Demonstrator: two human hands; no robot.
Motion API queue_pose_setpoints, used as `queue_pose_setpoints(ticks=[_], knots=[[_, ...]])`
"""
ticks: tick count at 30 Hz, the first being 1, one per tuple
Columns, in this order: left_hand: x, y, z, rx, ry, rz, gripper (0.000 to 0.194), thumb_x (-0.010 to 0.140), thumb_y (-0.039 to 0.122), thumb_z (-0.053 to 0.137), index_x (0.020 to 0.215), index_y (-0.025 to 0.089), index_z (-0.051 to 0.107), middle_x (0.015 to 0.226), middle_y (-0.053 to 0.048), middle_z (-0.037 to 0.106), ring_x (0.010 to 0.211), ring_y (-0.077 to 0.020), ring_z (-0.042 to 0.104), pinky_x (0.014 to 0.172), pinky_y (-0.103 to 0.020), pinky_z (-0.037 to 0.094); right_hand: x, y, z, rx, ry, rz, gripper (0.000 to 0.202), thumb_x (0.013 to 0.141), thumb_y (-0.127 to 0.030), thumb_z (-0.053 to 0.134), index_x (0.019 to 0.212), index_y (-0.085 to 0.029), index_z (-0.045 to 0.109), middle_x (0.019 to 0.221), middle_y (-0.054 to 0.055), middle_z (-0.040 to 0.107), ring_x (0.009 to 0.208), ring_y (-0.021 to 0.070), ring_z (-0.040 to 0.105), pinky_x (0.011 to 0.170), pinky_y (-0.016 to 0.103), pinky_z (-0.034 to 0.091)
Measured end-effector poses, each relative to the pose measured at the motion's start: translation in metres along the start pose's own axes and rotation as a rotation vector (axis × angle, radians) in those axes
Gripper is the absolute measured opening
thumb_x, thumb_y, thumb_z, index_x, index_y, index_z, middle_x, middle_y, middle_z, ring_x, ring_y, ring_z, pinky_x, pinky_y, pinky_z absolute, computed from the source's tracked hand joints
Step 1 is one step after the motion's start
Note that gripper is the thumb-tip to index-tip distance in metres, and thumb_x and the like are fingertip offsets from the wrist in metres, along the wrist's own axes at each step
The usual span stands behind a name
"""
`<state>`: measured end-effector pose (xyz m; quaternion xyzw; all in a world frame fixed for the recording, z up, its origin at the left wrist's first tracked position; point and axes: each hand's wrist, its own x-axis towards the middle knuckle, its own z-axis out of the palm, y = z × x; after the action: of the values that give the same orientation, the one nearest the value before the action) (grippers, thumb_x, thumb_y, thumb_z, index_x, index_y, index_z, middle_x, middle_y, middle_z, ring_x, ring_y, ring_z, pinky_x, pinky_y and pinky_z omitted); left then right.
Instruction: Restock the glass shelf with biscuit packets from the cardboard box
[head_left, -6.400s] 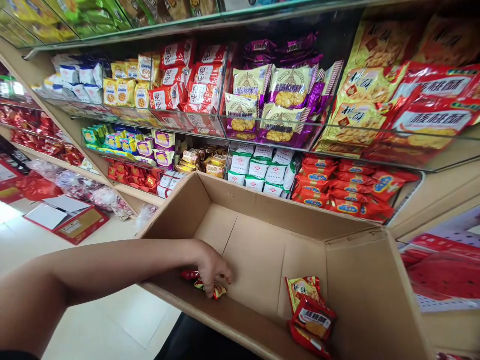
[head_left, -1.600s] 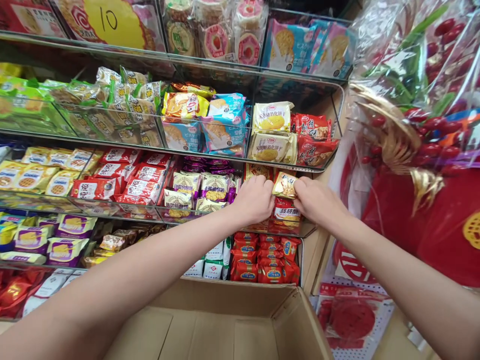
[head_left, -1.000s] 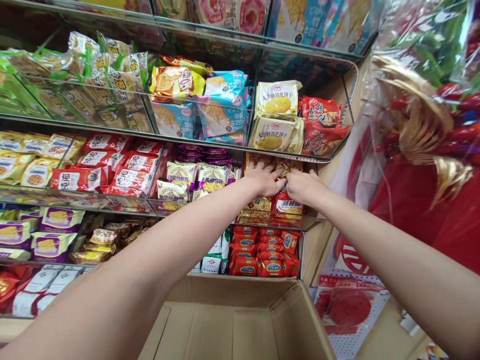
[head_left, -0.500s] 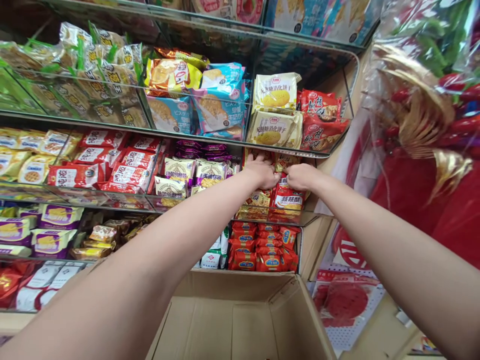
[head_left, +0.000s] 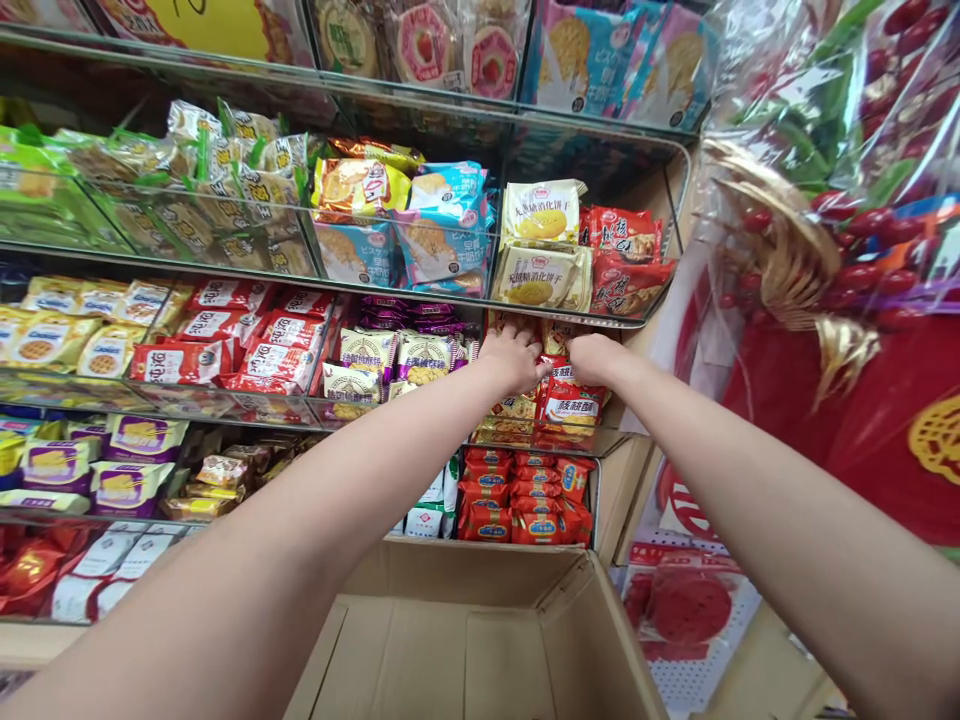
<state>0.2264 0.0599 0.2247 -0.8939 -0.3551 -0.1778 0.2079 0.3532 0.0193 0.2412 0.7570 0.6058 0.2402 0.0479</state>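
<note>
My left hand (head_left: 514,358) lies over gold-and-red biscuit packets (head_left: 514,408) in a shelf compartment, palm down with its fingers spread. Beside it, my right hand (head_left: 596,358) reaches into the same compartment with curled fingers, above the red biscuit packets (head_left: 571,405). Its fingertips are hidden, so anything they hold cannot be made out. A gold packet (head_left: 555,338) shows between the two hands. Below my arms stands an open cardboard box (head_left: 495,570), and no contents show in its visible part.
Clear shelf dividers (head_left: 315,412) front rows of wrapped snacks. An upper shelf lip (head_left: 570,310) runs just above my hands. Red-orange packets (head_left: 517,500) fill the compartment beneath. Plastic-wrapped decorations with red berries (head_left: 862,215) hang at the right.
The view has tilted up slightly, so more of the top shelf shows. Both hands stay in the same compartment; my right hand's fingers are curled further out of sight.
</note>
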Motion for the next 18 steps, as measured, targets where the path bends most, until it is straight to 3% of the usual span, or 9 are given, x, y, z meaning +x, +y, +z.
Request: queue_pose_setpoints(ticks=[2,5,8,11,15,17,18], knots=[[0.001,0.001,-0.001,0.008,-0.002,-0.007,0.060,0.082,0.056,0.026,0.127,0.019,0.043,0.139,-0.009,0.033,0.127,-0.0333,0.021,0.098,-0.052,0.023,0.000,-0.002,-0.002,0.000,0.001,0.006,0.032,0.076,-0.014,0.050,0.105,-0.006,0.060,0.102,0.020,0.061,0.096,0.0251,0.058,0.077,0.030,0.043],[0.000,0.000,-0.001,0.008,0.017,0.001,0.061,0.082,0.057,0.024,0.130,0.021,0.038,0.138,-0.009,0.035,0.125,-0.0323,0.026,0.095,-0.052,0.027,-0.013,-0.005,-0.008,0.003,0.040,0.004,0.032,0.076,-0.015,0.049,0.105,-0.007,0.060,0.102,0.019,0.061,0.096,0.0236,0.057,0.080,0.029,0.041],[-0.003,-0.001,-0.001,0.007,0.048,0.013,0.062,0.082,0.058,0.023,0.134,0.024,0.030,0.138,-0.009,0.035,0.123,-0.0315,0.027,0.094,-0.053,0.026,-0.043,-0.010,-0.015,0.012,0.130,-0.012,0.032,0.079,-0.016,0.044,0.106,-0.008,0.059,0.107,0.019,0.057,0.103,0.0243,0.052,0.086,0.032,0.038],[-0.004,0.000,0.002,0.005,0.068,0.003,0.062,0.082,0.059,0.022,0.131,0.023,0.036,0.137,-0.010,0.037,0.123,-0.0321,0.027,0.094,-0.055,0.025,-0.089,-0.027,-0.011,0.051,0.284,-0.070,0.033,0.079,-0.012,0.038,0.106,-0.009,0.057,0.109,0.017,0.055,0.107,0.0253,0.047,0.089,0.036,0.035],[-0.003,0.001,0.004,-0.006,0.098,0.003,0.059,0.083,0.056,0.023,0.127,0.022,0.041,0.134,-0.010,0.039,0.121,-0.0326,0.030,0.094,-0.056,0.024,-0.161,-0.071,0.023,0.331,0.529,-0.327,0.029,0.079,-0.010,0.038,0.096,-0.011,0.061,0.106,0.014,0.056,0.102,0.0245,0.047,0.090,0.038,0.036],[-0.005,0.001,0.004,-0.014,0.133,0.020,0.056,0.084,0.053,0.027,0.128,0.022,0.040,0.134,-0.010,0.039,0.122,-0.0327,0.029,0.095,-0.056,0.023,-0.193,-0.099,0.055,0.498,0.498,-0.463,0.027,0.079,-0.012,0.040,0.093,-0.014,0.063,0.107,0.012,0.057,0.103,0.0237,0.047,0.090,0.038,0.037],[-0.007,0.001,0.002,-0.017,0.155,0.030,0.054,0.084,0.050,0.029,0.129,0.022,0.039,0.135,-0.010,0.038,0.123,-0.0325,0.028,0.096,-0.056,0.022,-0.205,-0.113,0.074,0.537,0.395,-0.519,0.026,0.078,-0.012,0.042,0.093,-0.014,0.063,0.108,0.012,0.058,0.103,0.0238,0.048,0.089,0.037,0.038]])
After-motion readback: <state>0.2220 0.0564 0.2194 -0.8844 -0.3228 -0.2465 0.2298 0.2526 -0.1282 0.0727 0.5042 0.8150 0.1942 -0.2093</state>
